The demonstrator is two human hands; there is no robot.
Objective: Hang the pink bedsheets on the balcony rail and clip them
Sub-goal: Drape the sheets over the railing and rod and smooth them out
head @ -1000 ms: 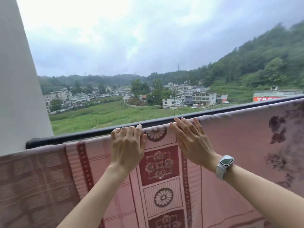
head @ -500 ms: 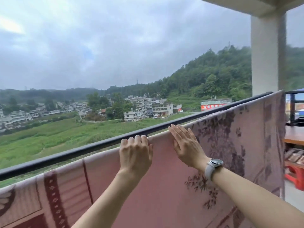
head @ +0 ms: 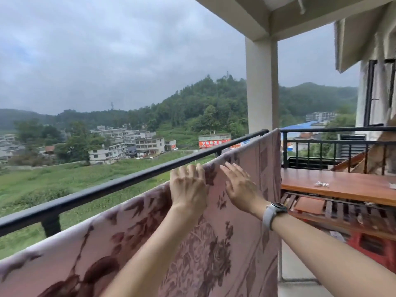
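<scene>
**A:** Where is the sheet sitting at this point?

**B:** The pink bedsheet (head: 132, 251) is hanging over the inner side of the black balcony rail (head: 120, 185), its top edge running along just below the bar and reaching nearly to the white pillar (head: 261, 86). The left hand (head: 188, 187) is gripping that top edge, fingers (head: 194, 170) curled over the fold. The right hand (head: 241, 187) is lying flat and open against the cloth, grasping nothing.

**A:** So what is making this step go well?

**B:** Probably working along the edge in short stretches: the left hand is pinning the fold while the right is pressing creases out toward the pillar. I'd be keeping the hem level with the bar, so the weight is hanging evenly on both sides.

**A:** And the clips?

**B:** No clip is showing in either hand. Something small and pale is lying on the wooden counter (head: 334, 185) to the right, but I cannot tell what it is.
</scene>
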